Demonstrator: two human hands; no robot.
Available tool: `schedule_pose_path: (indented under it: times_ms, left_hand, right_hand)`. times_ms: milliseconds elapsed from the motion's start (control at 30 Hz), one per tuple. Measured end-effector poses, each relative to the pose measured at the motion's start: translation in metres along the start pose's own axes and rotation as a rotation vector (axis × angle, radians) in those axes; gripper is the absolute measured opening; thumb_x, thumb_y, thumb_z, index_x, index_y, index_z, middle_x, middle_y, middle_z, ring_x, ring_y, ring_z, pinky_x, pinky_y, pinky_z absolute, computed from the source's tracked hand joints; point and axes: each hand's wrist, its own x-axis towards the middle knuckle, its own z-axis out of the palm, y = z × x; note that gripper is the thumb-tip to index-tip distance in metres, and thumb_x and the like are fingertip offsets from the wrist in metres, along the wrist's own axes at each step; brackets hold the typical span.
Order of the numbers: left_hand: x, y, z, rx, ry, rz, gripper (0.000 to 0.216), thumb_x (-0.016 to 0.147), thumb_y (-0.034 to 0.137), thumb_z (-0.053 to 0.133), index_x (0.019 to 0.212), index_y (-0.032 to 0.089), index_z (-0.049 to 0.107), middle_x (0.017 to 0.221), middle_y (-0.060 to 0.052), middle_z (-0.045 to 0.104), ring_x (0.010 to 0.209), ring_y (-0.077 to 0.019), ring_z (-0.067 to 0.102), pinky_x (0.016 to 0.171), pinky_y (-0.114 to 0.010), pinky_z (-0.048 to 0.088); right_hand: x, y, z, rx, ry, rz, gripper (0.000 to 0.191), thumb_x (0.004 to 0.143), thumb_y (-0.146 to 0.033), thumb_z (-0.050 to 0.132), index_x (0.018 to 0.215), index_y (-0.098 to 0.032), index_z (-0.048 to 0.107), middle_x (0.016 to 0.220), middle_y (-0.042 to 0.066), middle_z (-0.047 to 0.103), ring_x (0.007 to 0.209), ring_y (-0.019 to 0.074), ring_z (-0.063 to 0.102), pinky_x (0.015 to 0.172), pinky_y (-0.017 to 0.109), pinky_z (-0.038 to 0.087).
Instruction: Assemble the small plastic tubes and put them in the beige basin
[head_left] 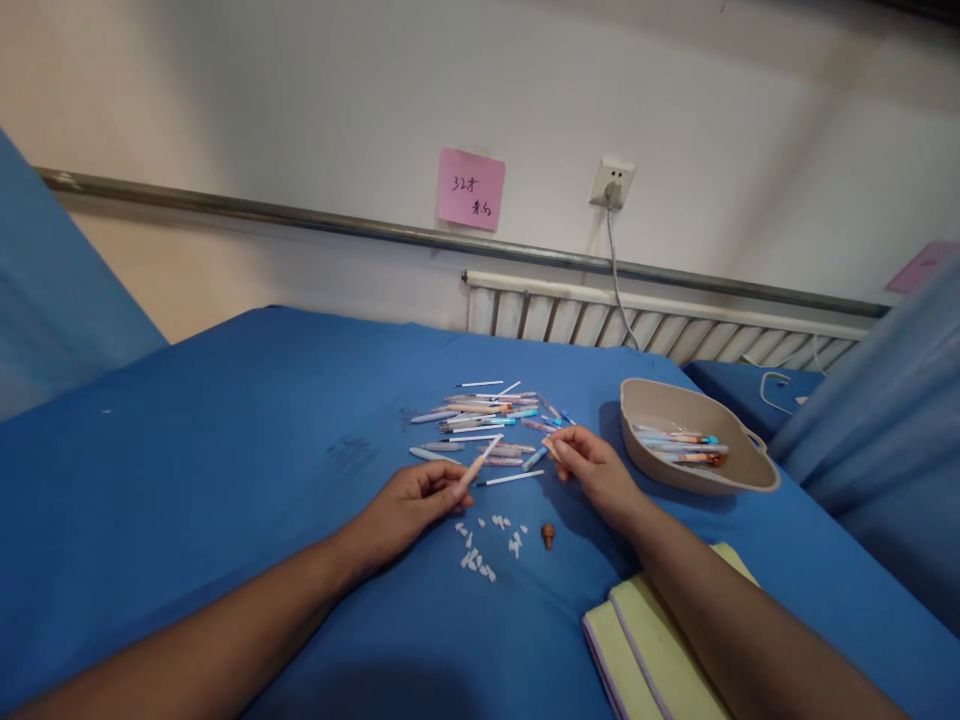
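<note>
My left hand (420, 505) is closed around a peach pen barrel (474, 470), and a thin white refill tip points up and right out of it. To the right, my right hand (592, 465) pinches a small peach pen part (551, 447), partly covered by the fingers. A blue pen piece (534, 459) lies just left of those fingertips. Beyond both hands is a loose pile of pens and pen parts (480, 408), with white refills (514, 479) among them. Small white plugs (474, 562) and a brown knob-shaped piece (548, 535) lie on the blue cloth nearer to me.
A beige basket (750, 470) holding several pens (682, 445) stands on the right. A folded yellow-green towel (630, 640) lies under my right forearm. Behind the blue-covered table (225, 420) are a radiator (555, 312), a metal rail and a socket with a plugged-in cord (613, 185).
</note>
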Motion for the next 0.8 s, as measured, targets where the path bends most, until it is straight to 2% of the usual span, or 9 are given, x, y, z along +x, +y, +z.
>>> schedule_pose_path:
  times_ms: [167,467,800]
  left_hand:
    - [-0.001,0.000,0.002,0.065,-0.024,0.005,0.030,0.074,0.039,0.062,0.095,0.017,0.065,0.079,0.001,0.062,0.072,-0.0140,0.054,0.067,-0.024,0.041]
    - [-0.006,0.005,0.002,0.230,-0.053,0.039,0.030,0.080,0.042,0.053,0.096,0.020,0.066,0.082,0.001,0.063,0.074,-0.0154,0.055,0.066,-0.022,0.041]
    - [-0.008,0.010,0.003,0.307,-0.019,0.030,0.033,0.079,0.043,0.053,0.095,0.018,0.067,0.084,-0.001,0.065,0.077,-0.0178,0.056,0.068,-0.024,0.042]
  right_hand:
    - [-0.008,-0.005,0.008,0.036,-0.074,-0.002,0.028,0.080,-0.045,0.055,0.078,-0.017,0.057,0.058,-0.005,0.046,0.048,0.0075,0.036,0.048,0.021,0.028]
    - [-0.011,-0.004,0.015,-0.105,-0.079,-0.037,0.028,0.079,-0.045,0.056,0.078,-0.017,0.062,0.065,-0.001,0.055,0.054,0.0091,0.042,0.051,0.021,0.034]
    - [-0.015,-0.005,0.015,-0.319,-0.083,-0.147,0.022,0.083,-0.036,0.054,0.077,-0.017,0.066,0.066,-0.001,0.054,0.059,0.0101,0.045,0.055,0.021,0.035]
